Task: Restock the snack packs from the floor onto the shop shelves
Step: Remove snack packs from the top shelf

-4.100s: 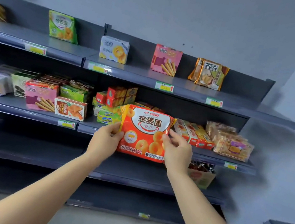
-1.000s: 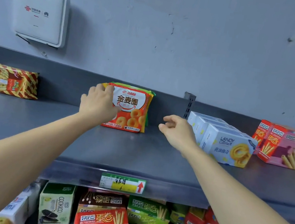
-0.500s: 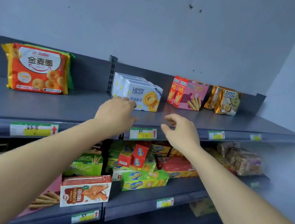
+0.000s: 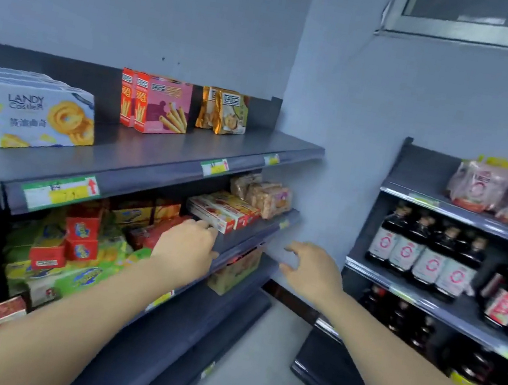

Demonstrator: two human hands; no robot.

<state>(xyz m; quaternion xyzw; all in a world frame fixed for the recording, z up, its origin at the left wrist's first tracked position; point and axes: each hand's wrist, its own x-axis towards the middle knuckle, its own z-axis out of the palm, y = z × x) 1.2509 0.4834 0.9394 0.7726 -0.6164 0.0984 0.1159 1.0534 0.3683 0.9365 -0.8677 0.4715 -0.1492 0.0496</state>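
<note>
Both hands are empty and held out in front of the grey shop shelves. My left hand (image 4: pixel 187 250) hovers with loosely bent fingers before the second shelf (image 4: pixel 257 226), just below the red and white snack boxes (image 4: pixel 220 212). My right hand (image 4: pixel 311 271) hangs in the air to the right of that shelf's end, fingers relaxed and spread. The top shelf (image 4: pixel 156 162) carries white Landy cookie boxes (image 4: pixel 37 114), pink and red wafer-roll boxes (image 4: pixel 158 105) and gold snack bags (image 4: pixel 227 114). The orange snack pack is out of view.
A second shelf unit (image 4: pixel 428 305) on the right holds dark bottles (image 4: pixel 423 254) and pink bags (image 4: pixel 507 194). Grey floor (image 4: pixel 258 361) runs between the two units toward the corner wall. Lower left shelves are crowded with green and red packs (image 4: pixel 68 248).
The orange pack was set upright on the top shelf and released. Since then the view has swung right and both empty hands have dropped from the top shelf to the second shelf's level.
</note>
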